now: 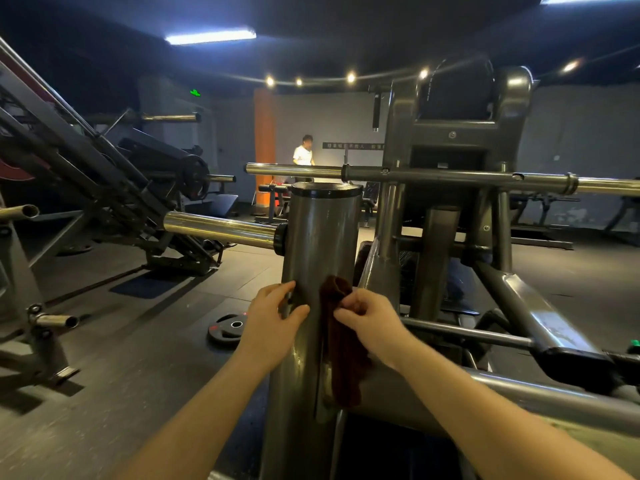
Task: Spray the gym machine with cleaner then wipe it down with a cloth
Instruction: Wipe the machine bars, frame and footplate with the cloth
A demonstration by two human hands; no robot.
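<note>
A grey steel gym machine fills the middle, with a thick upright post (320,233) capped in black. A dark brown cloth (341,344) hangs down the front of the post. My right hand (369,318) pinches the cloth's top against the post. My left hand (273,320) grips the post's left edge, thumb across the front. No spray bottle is in view.
Chrome weight pegs (221,228) stick out left of the post, and a long bar (450,176) crosses behind it. A weight plate (228,329) lies on the floor. A leg press (104,174) stands at left. A person (303,154) stands far back.
</note>
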